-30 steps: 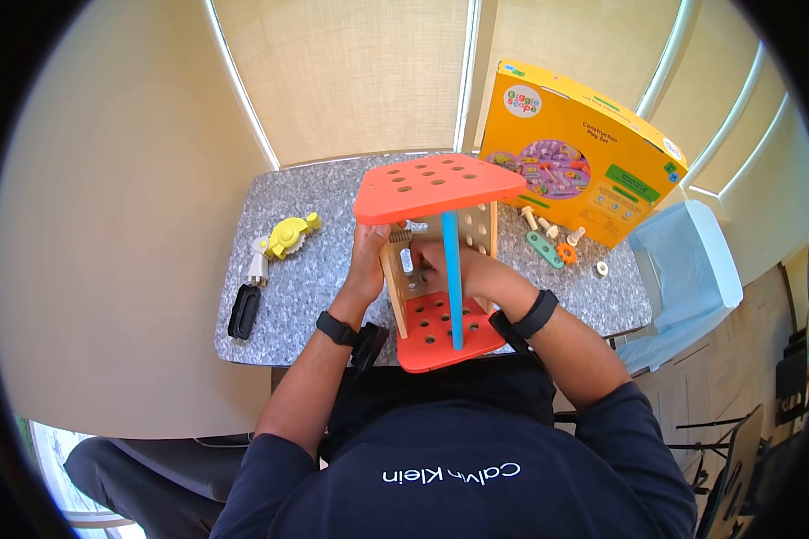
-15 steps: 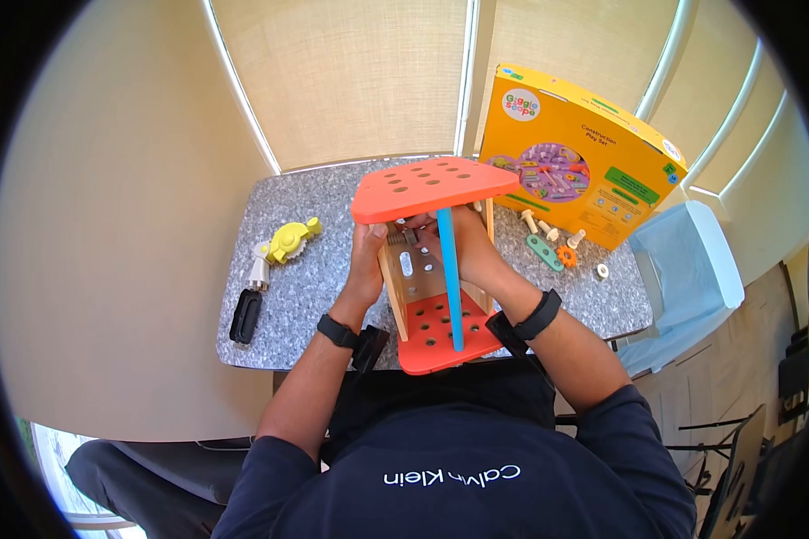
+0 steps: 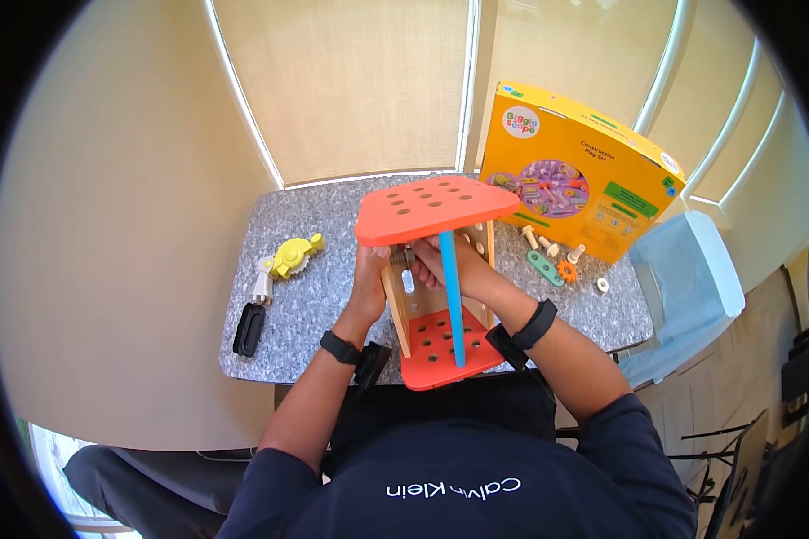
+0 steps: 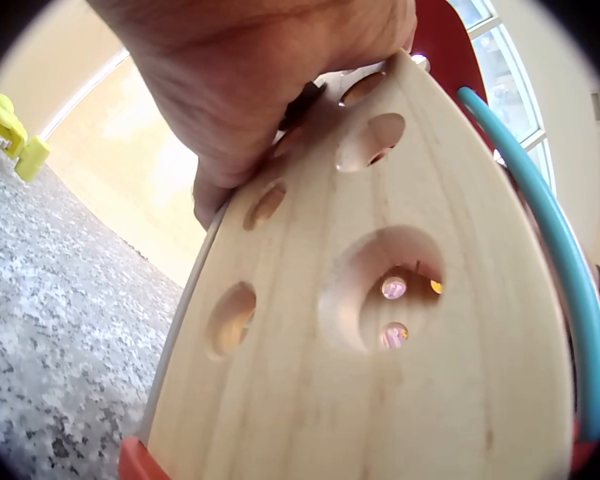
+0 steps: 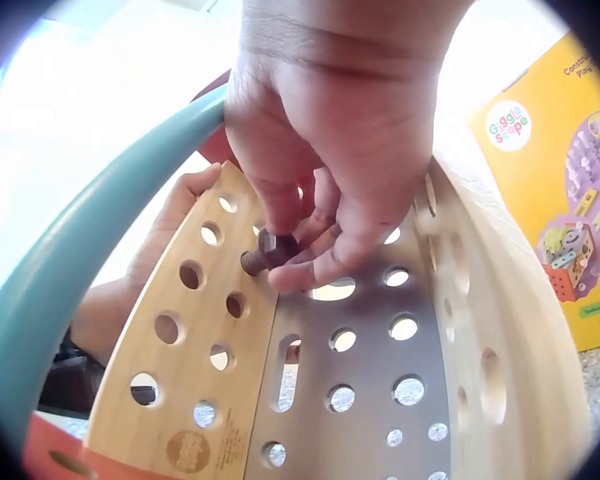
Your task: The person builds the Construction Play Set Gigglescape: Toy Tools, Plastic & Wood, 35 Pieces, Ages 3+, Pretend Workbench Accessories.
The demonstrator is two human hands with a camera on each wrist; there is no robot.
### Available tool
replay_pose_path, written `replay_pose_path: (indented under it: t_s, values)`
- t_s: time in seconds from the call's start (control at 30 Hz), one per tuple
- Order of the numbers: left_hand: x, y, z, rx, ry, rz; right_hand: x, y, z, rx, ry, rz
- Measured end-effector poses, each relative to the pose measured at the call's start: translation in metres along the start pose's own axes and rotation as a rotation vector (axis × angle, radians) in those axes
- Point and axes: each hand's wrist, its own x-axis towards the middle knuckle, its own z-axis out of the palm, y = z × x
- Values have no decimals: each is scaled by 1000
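A toy toolbox with red holed ends (image 3: 481,203), wooden side panels (image 4: 460,400) and a blue handle bar (image 3: 454,305) stands on one end at the table's near edge. My left hand (image 3: 367,286) grips the left side panel near the upper red end, fingers wrapped over its edge. Reaching inside behind the blue bar, my right hand (image 5: 330,140) pinches a dark brown hex-headed bolt (image 5: 278,247) between thumb and fingers. The bolt's threaded shank points at the left panel, its tip right by a hole. Part of the right hand is hidden by the bar in the head view.
A yellow play set box (image 3: 593,171) stands at the back right. Before it lie pale bolts (image 3: 549,245), a green holed strip (image 3: 545,267), an orange gear (image 3: 567,271) and a pale ring (image 3: 602,285). A yellow toy saw (image 3: 294,258) lies left.
My right hand has risen inside the toolbox from lower down, and its fingers now hold the bolt's head. My left hand keeps its grip. The head view has tilted slightly.
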Motion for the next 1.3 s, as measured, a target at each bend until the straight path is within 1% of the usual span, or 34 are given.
replay_pose_path:
  t_s: [0.03, 0.1, 0.13, 0.2, 0.23, 0.3, 0.33, 0.4, 0.53, 0.6, 0.63, 0.7, 0.73, 0.8, 0.83, 0.9, 0.93, 1.0, 1.03, 1.1, 1.13, 1.17, 1.23, 1.3]
  values:
    - [-1, 7, 6, 2, -2, 3, 3, 6, 0, -1, 1, -4]
    - [0, 15, 15, -23, -47, 5, 13, 23, -1, 0, 16, 63]
    - [-1, 12, 15, -21, -50, 9, 13, 19, -1, -2, 17, 58]
    - [-3, 2, 12, 10, 139, 17, 9, 15, 2, -134, 83, 9]
    - [-2, 4, 16, 9, 140, 17, 7, 16, 2, -135, 83, 9]
    - [0, 11, 23, 145, 192, 42, 6, 20, 0, 149, 82, 63]
    - [1, 11, 23, 145, 194, 43, 5, 21, 1, 148, 79, 63]
    - [1, 11, 22, 93, 154, 25, 4, 22, 3, 137, 48, -129]
    - [1, 11, 17, 130, 92, 28, 7, 24, 1, 93, 36, -117]
    - [-1, 15, 22, 104, 67, 11, 14, 26, -2, -63, -31, 55]
    - [-2, 11, 19, 106, 66, 13, 12, 21, -1, -63, -32, 53]
    - [-2, 1, 11, 27, 86, 24, 6, 10, 1, -142, -27, 157]
    - [0, 3, 11, 27, 84, 27, 6, 10, 1, -145, -26, 154]
    - [-2, 5, 13, 51, 90, 26, 4, 16, 2, -188, 4, 24]
    - [-2, 6, 14, 50, 91, 26, 4, 18, 2, -188, 3, 25]
    - [-2, 6, 17, 111, 106, 35, 6, 24, 1, -75, 5, 48]
    - [-1, 7, 17, 109, 108, 34, 7, 26, 1, -75, 3, 51]
    - [-2, 8, 17, 106, 75, 24, 10, 31, -1, -87, -16, -5]
    - [-3, 10, 18, 99, 82, 13, 9, 31, 1, -84, -18, 9]
    - [-3, 14, 21, -12, 56, 32, 11, 28, 3, -7, -7, 60]
    - [-3, 11, 17, 0, 75, 23, 13, 26, 5, -25, 5, -30]
    - [-3, 8, 15, -4, 78, 23, 12, 24, 4, -28, 4, -26]
    - [-4, 4, 14, -54, 27, 41, 9, 19, 3, -35, 24, -18]
    - [-4, 2, 13, -44, 42, 50, 13, 32, 4, -9, 62, -36]
